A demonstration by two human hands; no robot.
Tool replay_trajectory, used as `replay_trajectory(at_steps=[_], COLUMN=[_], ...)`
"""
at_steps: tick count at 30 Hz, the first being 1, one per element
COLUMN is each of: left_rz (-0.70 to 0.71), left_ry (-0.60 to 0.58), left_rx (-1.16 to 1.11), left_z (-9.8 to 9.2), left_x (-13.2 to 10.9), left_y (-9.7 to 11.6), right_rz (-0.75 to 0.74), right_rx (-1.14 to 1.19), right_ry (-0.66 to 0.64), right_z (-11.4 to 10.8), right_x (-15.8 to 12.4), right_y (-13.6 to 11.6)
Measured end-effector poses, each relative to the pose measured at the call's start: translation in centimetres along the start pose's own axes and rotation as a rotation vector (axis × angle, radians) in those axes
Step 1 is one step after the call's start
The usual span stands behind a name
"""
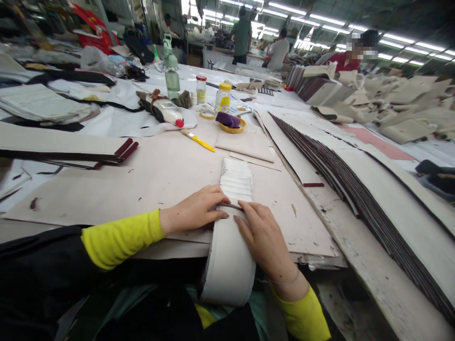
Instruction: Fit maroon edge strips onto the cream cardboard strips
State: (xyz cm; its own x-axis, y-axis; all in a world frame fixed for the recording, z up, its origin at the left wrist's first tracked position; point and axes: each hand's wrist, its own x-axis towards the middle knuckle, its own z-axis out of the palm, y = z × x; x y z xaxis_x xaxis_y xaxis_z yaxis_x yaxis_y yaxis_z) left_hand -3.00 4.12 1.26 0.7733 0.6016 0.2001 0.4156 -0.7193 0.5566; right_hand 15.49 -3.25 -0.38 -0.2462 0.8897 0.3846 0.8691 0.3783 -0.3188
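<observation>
A wide off-white strip [229, 265] with thin dark edges lies in front of me. Its near part bends down over the table edge toward my lap. At the far end, a stack of short overlapping white pieces [236, 177] forms ridges. Between the two parts a narrow dark line crosses, and both hands are there. My left hand [199, 206] grips the left edge, thumb on the near side and fingers on the far side. From the right, my right hand [263, 237] grips the strip, its index finger at the dark line and its thumb on the white surface.
A yellow-handled brush [201, 140] lies beyond the hands, near a yellow dish [232, 125] with purple cloth. Jars [223, 98] and a green bottle [171, 71] stand farther back. Long layered panels [341, 175] fan out rightward; dark-red-tipped panels [64, 142] lie left. Several people are in the background.
</observation>
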Motion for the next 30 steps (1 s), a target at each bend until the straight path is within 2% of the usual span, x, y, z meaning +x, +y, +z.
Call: replay_trajectory(at_steps=[7,15,22,26,30], left_rz=[0.033,0.114,0.223,0.197,0.093], left_ry=[0.050,-0.024,-0.056,-0.038,-0.062], left_rx=[0.013,0.277,0.348,0.310,0.196], left_z=[0.4,0.6,0.0,0.1,-0.7], left_x=[-0.4,-0.8,-2.3,-3.3,-2.5], left_y=[0.2,0.0,-0.9,-1.3,-1.4], right_rz=[-0.052,-0.116,-0.106,-0.093,-0.056], right_rx=[0.056,-0.067,-0.116,-0.130,-0.119], right_ry=[-0.076,-0.140,-0.152,-0.115,-0.106], right_z=[-0.2,-0.5,-0.7,-0.6,-0.3], right_x=[1.2,1.1,0.6,0.4,0.2], right_y=[-0.3,-0.9,-1.7,-2.2,-2.3])
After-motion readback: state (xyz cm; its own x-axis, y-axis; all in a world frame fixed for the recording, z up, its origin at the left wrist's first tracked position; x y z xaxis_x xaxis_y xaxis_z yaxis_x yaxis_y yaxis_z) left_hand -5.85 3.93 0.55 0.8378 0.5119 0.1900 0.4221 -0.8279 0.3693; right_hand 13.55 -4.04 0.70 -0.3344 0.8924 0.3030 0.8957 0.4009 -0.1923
